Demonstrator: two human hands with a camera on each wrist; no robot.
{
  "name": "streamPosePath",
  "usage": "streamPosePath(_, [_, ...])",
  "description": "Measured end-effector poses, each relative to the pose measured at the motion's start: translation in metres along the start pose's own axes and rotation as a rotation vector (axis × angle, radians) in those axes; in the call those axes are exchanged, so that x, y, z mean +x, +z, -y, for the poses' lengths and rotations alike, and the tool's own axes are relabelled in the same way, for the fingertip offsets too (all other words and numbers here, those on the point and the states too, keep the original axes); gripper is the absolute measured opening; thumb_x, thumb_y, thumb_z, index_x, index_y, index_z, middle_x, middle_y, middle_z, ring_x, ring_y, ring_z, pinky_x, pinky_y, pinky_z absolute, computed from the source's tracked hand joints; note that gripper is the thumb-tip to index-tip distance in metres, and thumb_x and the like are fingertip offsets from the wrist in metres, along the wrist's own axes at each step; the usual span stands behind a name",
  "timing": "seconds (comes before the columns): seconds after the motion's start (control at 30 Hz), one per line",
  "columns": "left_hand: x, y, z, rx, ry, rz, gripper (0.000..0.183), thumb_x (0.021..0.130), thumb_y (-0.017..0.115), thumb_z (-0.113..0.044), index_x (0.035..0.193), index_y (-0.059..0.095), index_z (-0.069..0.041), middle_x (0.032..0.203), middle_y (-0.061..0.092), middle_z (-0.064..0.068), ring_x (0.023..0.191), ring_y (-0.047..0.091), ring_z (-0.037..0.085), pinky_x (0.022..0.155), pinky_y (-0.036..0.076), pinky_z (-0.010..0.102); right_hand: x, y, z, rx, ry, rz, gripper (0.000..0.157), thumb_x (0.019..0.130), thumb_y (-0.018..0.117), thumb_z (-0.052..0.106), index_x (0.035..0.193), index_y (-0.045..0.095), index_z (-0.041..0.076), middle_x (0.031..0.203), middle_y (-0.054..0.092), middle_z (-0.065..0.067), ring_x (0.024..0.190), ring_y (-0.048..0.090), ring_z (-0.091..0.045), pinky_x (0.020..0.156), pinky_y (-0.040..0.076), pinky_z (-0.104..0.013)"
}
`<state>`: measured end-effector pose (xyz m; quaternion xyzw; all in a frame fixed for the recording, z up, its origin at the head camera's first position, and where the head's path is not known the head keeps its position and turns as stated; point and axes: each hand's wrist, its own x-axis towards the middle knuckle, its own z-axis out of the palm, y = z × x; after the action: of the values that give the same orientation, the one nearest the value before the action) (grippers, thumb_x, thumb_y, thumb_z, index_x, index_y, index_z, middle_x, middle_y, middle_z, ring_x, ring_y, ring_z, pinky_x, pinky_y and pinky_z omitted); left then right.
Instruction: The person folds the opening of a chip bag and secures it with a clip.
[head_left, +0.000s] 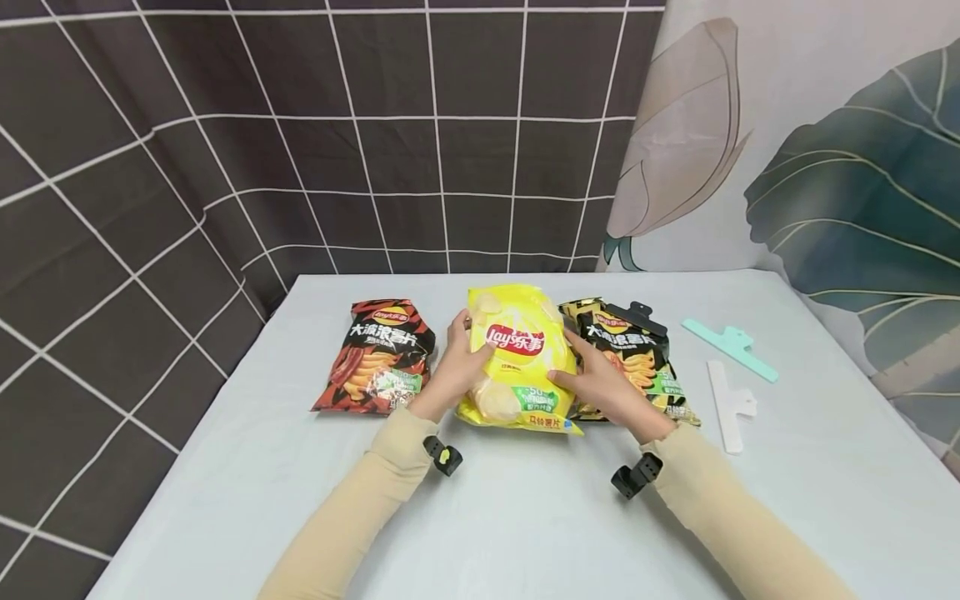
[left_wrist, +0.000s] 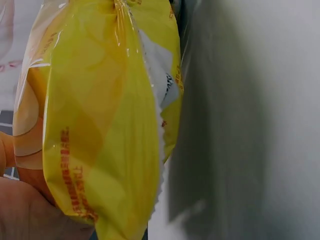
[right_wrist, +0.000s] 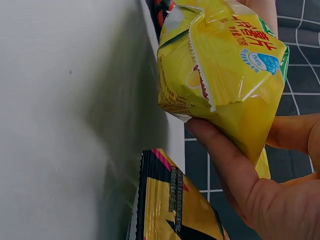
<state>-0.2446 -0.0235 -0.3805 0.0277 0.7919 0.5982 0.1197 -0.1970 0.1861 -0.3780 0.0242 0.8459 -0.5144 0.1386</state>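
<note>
A yellow bag of potato chips is held between my two hands above the table. My left hand grips its left side, thumb on the front and fingers round the edge. On the opposite side my right hand grips it in the same way. In the left wrist view the yellow bag fills much of the picture and covers most of the hand. The right wrist view shows thumb and fingers around the bag's edge, its bottom seam facing the camera.
A red-black chip bag lies left. Behind my right hand lies a black-gold chip bag with a black bag clip at its top. A turquoise clip and a white clip lie further right on the white table.
</note>
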Motion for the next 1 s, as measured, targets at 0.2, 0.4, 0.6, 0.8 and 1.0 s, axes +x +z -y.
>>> streamPosePath(0.2, [-0.010, 0.010, 0.000, -0.020, 0.042, 0.016, 0.076, 0.096, 0.052, -0.012, 0.155, 0.004, -0.015, 0.158, 0.011, 0.012, 0.141, 0.028, 0.036, 0.117, 0.021, 0.046, -0.011, -0.007, -0.005, -0.030, -0.033, -0.015, 0.085, 0.094, 0.061, 0.019, 0.156, 0.003, 0.012, 0.147, 0.032, -0.024, 0.102, 0.059, -0.028, 0.074, 0.056, -0.030])
streamPosePath(0.4, [-0.021, 0.019, 0.001, -0.049, 0.069, 0.029, 0.078, 0.096, 0.052, -0.012, 0.154, 0.001, -0.017, 0.157, 0.012, 0.009, 0.136, 0.035, 0.034, 0.114, 0.029, 0.045, -0.021, -0.013, -0.010, -0.010, -0.035, -0.027, 0.091, 0.092, 0.065, 0.019, 0.156, 0.000, 0.013, 0.148, 0.029, -0.024, 0.104, 0.056, -0.029, 0.072, 0.056, -0.030])
streamPosePath(0.6, [-0.030, 0.026, 0.002, -0.070, 0.091, 0.041, 0.078, 0.096, 0.053, -0.012, 0.154, 0.000, -0.016, 0.157, 0.011, 0.010, 0.133, 0.038, 0.035, 0.113, 0.031, 0.047, -0.031, -0.015, -0.014, 0.010, -0.045, -0.024, 0.095, 0.091, 0.065, 0.017, 0.155, -0.004, 0.013, 0.153, 0.020, -0.028, 0.099, 0.060, -0.028, 0.076, 0.055, -0.030])
streamPosePath(0.8, [-0.036, 0.031, 0.004, -0.076, 0.099, 0.065, 0.080, 0.095, 0.054, -0.011, 0.154, 0.000, -0.017, 0.156, 0.011, 0.010, 0.123, 0.045, 0.032, 0.106, 0.038, 0.047, -0.038, -0.018, -0.020, -0.008, -0.075, -0.025, 0.098, 0.090, 0.067, 0.018, 0.155, -0.005, 0.010, 0.155, 0.017, -0.028, 0.130, 0.041, -0.043, 0.102, 0.045, -0.046])
streamPosePath(1.0, [-0.039, 0.034, 0.007, -0.045, 0.106, 0.087, 0.083, 0.093, 0.056, -0.010, 0.154, -0.001, -0.015, 0.153, 0.013, 0.011, 0.120, 0.045, 0.030, 0.104, 0.039, 0.047, -0.042, -0.023, -0.028, -0.005, -0.090, -0.012, 0.101, 0.088, 0.069, 0.016, 0.154, -0.007, 0.007, 0.157, 0.012, -0.028, 0.137, 0.030, -0.047, 0.110, 0.030, -0.055])
